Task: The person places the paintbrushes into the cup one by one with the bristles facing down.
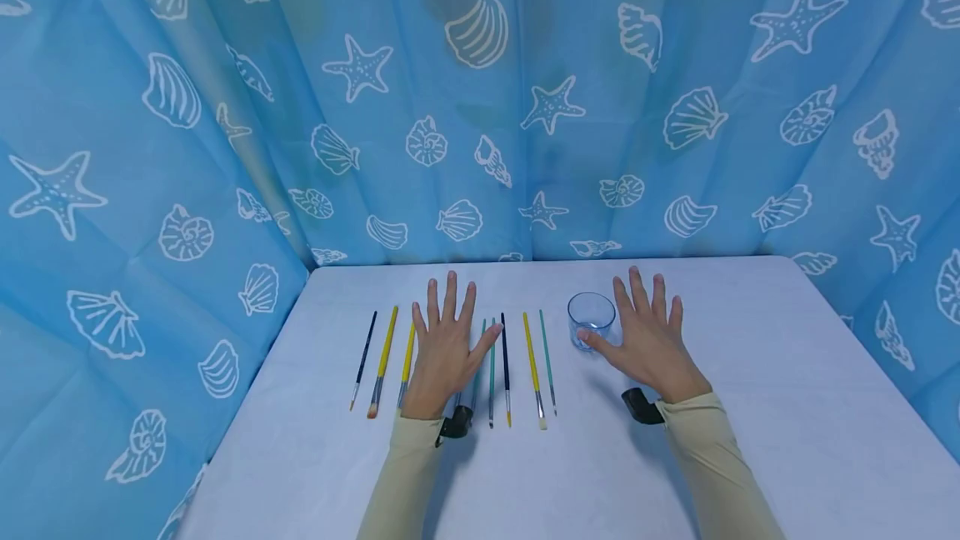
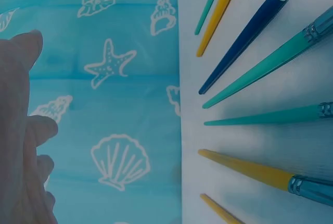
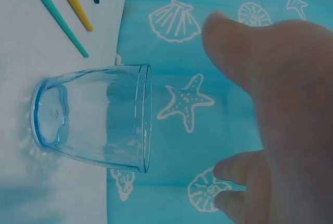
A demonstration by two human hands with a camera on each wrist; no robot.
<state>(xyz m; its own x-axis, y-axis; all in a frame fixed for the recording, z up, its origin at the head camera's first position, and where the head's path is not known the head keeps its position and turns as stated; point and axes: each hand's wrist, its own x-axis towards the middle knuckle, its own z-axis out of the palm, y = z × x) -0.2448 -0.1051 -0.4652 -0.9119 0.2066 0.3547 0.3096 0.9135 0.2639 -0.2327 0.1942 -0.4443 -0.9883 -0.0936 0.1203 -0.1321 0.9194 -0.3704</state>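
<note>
My left hand [image 1: 442,357] hovers palm down with fingers spread, over the middle of a row of paintbrushes. It holds nothing and hides parts of some brushes. Left of it lie a thin black paintbrush [image 1: 365,361] and a yellow paintbrush [image 1: 386,348]; to its right are a black paintbrush [image 1: 506,357], a yellow paintbrush [image 1: 532,361] and a teal paintbrush [image 1: 547,357]. Bristles point toward me. An upright clear bluish glass [image 3: 93,117] stands just left of my right hand [image 1: 651,344], whose fingers are also spread. In the head view its thumb overlaps the glass; the right wrist view shows them apart.
A white cloth covers the table [image 1: 787,357]. Behind it and at both sides hangs a blue curtain [image 1: 480,107] printed with white shells and starfish. Dark wrist cameras sit at both cuffs.
</note>
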